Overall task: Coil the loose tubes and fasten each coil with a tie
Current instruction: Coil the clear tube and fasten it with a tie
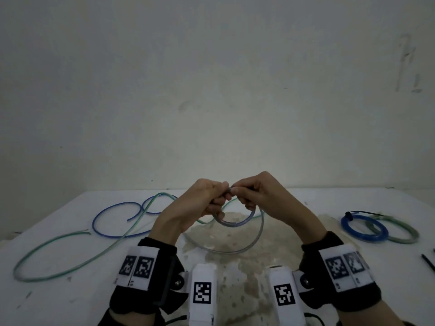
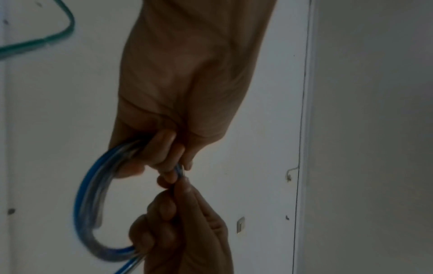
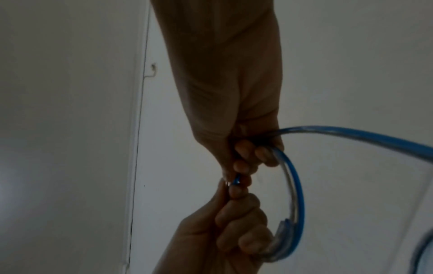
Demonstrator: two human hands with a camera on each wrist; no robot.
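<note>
Winding the clear tube into its first turns

Bare pale wall fills the background above a white tabletop [image 1: 70, 302], whose middle is stained and patchy. Both hands are raised over that patch, fists meeting at the knuckles. The left hand [image 1: 207, 198] has its fingers curled round a small coil of the clear tube [image 1: 235, 223], and the right hand [image 1: 256, 196] grips the same coil from the other side, its fingertips meeting the left's at the top. Below the hands hangs the small loop; a wider, looser arc of the same tube sags toward the tabletop.

To do this step well, I judge that each new turn should be fed on at the same width as the first, one hand clamping the stack while the other slides along the slack. The tube looks springy and smooth, so a slack grip would probably let the turns fan out. Any twist should be let out of the free end, not forced.

In the wrist views the tube shows glossy and translucent with a blue tint, round in section. A blue tube [image 1: 113, 217] and a green tube [image 1: 70, 264] lie uncoiled to the left. To the right rest two finished rings, the blue coil [image 1: 363, 228] overlapping the green coil [image 1: 402, 231], with a black tie [image 1: 348, 215] on the blue one. Another thin black tie [image 1: 428, 263] lies at the right edge.
</note>
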